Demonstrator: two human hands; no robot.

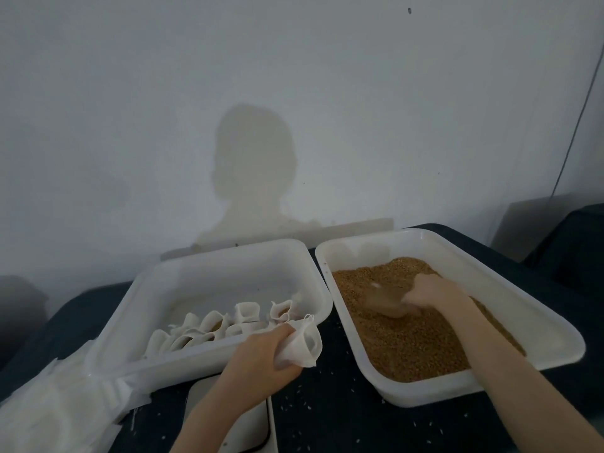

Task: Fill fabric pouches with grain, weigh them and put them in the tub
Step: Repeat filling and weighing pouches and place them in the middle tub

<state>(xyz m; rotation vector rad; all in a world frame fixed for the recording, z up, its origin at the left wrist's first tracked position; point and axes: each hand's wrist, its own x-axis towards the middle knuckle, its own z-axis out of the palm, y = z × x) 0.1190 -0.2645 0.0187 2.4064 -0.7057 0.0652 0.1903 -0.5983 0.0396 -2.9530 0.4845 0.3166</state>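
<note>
Filling step: the left hand (261, 353) pinches an empty pouch (302, 344) open, while the right hand (431, 294) grips a blurred scoop (387, 302) in the grain (408, 335). Next, I judge, the scoop must reach the pouch mouth without spilling.

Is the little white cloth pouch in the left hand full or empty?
Empty, it seems. The white cloth pouch gripped by the left hand hangs limp with its mouth gaping, no grain showing.

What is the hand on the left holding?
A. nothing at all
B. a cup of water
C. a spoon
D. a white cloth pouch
D: the left hand grips an empty white fabric pouch with its mouth open, between the tub of filled pouches and the tub of grain, where the right hand is scooping.
</note>
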